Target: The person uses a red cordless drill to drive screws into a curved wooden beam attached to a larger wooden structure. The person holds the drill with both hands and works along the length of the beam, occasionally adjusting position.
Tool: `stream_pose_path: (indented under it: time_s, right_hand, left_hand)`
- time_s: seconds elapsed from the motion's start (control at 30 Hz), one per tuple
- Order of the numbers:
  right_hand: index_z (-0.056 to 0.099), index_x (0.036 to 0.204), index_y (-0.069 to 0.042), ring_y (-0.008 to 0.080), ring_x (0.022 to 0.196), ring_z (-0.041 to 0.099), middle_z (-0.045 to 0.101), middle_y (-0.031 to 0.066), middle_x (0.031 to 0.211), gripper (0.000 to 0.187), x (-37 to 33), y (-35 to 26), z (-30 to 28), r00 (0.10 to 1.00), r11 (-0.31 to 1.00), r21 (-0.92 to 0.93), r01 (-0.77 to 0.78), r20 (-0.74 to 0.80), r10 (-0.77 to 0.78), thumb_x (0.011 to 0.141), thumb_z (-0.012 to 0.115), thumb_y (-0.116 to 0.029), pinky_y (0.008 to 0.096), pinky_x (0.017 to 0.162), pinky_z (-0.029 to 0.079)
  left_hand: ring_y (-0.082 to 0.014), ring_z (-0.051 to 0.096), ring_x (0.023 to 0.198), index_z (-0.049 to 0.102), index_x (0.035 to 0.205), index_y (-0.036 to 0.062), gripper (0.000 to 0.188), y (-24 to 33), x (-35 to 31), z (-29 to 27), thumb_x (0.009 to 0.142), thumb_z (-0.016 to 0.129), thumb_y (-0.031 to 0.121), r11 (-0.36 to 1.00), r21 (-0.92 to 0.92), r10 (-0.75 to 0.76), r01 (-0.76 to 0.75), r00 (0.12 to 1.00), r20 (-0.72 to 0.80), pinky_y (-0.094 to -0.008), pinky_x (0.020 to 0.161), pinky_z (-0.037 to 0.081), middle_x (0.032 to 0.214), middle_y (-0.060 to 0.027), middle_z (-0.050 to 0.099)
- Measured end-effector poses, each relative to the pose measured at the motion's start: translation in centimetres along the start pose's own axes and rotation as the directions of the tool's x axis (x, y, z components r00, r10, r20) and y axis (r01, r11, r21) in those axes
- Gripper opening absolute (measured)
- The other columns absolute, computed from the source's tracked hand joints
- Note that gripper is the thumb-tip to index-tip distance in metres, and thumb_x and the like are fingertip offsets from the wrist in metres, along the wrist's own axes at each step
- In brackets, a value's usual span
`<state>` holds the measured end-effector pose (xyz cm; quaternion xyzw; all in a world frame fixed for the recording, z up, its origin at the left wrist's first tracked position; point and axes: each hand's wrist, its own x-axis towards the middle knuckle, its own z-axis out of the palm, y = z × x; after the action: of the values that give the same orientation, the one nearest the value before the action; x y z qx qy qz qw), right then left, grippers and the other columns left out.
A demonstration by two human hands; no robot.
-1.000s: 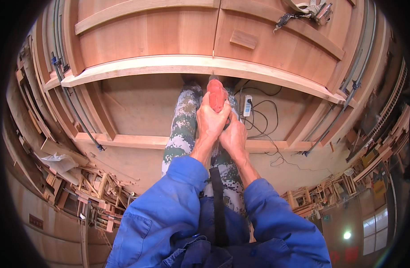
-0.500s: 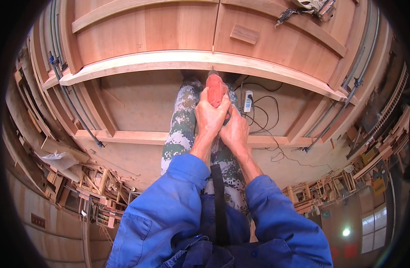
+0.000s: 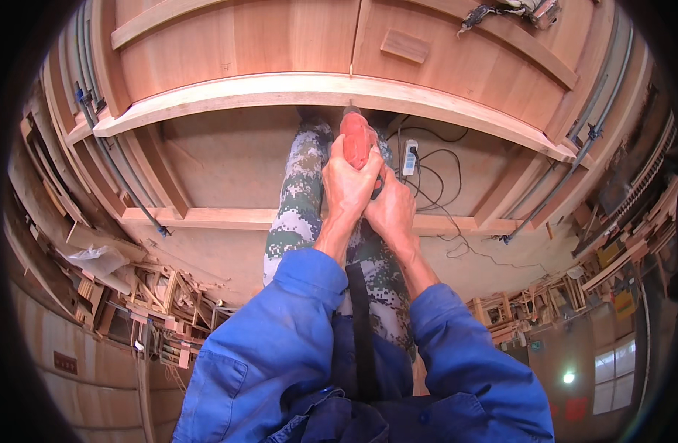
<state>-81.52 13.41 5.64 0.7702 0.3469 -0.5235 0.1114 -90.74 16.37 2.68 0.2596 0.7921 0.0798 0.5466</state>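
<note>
A red power drill (image 3: pixel 358 139) points away from me, its nose against the near edge of a long pale wooden rail (image 3: pixel 243 87). My left hand (image 3: pixel 346 183) is wrapped round the drill's body from the left. My right hand (image 3: pixel 392 208) is closed on its handle, just behind and to the right. The bit cannot be made out at the rail's edge. A thin, light-coloured sliver (image 3: pixel 351 70) shows at the rail's far side, in line with a panel seam.
Wood panels (image 3: pixel 280 40) lie beyond the rail, with a small wood block (image 3: pixel 405 46) on them. Bar clamps (image 3: pixel 88 107) flank the frame. A white power strip (image 3: pixel 409 159) and dark cables are right of my legs. A lower crossbar (image 3: pixel 213 218) spans behind. Wood offcuts (image 3: pixel 165 295) crowd the sides.
The view has shifted slightly, so the rail and panels sit a little higher in the picture. Both hands keep their grip, and the drill stays at the same spot on the rail.
</note>
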Motion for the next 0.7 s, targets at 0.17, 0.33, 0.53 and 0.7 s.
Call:
stream_pose_path:
  time_s: [0.17, 0.33, 0.53, 0.7]
  right_hand:
    - [0.064, 0.138, -0.007, 0.0481, 0.098, 0.071, 0.075, 0.0286, 0.099, 0.064, -0.2, -0.4, -0.6, 1.000, 1.000, -0.024, 0.001, 0.009, -0.001, 0.084, 0.078, -0.037, 0.0550, 0.087, 0.055]
    - [0.063, 0.139, -0.007, 0.0480, 0.097, 0.072, 0.075, 0.0292, 0.099, 0.066, -0.1, -0.6, -0.3, 1.000, 1.000, -0.006, -0.008, -0.003, 0.008, 0.083, 0.079, -0.037, 0.0552, 0.086, 0.055]
    - [0.062, 0.141, -0.006, 0.0485, 0.101, 0.071, 0.074, 0.0304, 0.103, 0.067, -0.4, -1.2, -1.1, 1.000, 1.000, -0.002, -0.021, 0.023, 0.021, 0.084, 0.078, -0.038, 0.0544, 0.087, 0.055]
    - [0.061, 0.141, -0.013, 0.0482, 0.096, 0.071, 0.075, 0.0268, 0.100, 0.058, -0.1, -0.4, -0.2, 0.998, 0.998, 0.013, 0.057, -0.025, -0.056, 0.088, 0.073, -0.035, 0.0551, 0.085, 0.055]
  left_hand:
    - [-0.0428, 0.074, 0.108, 0.057, 0.141, -0.0062, 0.074, -0.4, -0.2, 0.2, 0.084, 0.079, 0.036, 1.000, 0.002, 0.031, -0.031, 0.999, -0.029, -0.0457, 0.093, 0.058, 0.113, -0.0322, 0.073]
    - [-0.0434, 0.073, 0.109, 0.057, 0.141, -0.0062, 0.074, 0.6, 0.0, -0.3, 0.084, 0.079, 0.036, 0.999, -0.032, -0.021, 0.021, 1.000, -0.001, -0.0460, 0.094, 0.058, 0.115, -0.0327, 0.073]
    - [-0.0328, 0.076, 0.106, 0.060, 0.140, -0.0050, 0.069, -0.6, -0.2, 0.3, 0.086, 0.081, 0.033, 0.998, 0.049, 0.043, -0.040, 0.997, -0.065, -0.0411, 0.091, 0.059, 0.113, -0.0279, 0.075]
    - [-0.0323, 0.076, 0.105, 0.059, 0.141, -0.0049, 0.068, -1.0, -0.2, 0.3, 0.088, 0.080, 0.032, 0.998, 0.033, 0.051, -0.050, 0.998, -0.044, -0.0415, 0.090, 0.060, 0.116, -0.0285, 0.074]
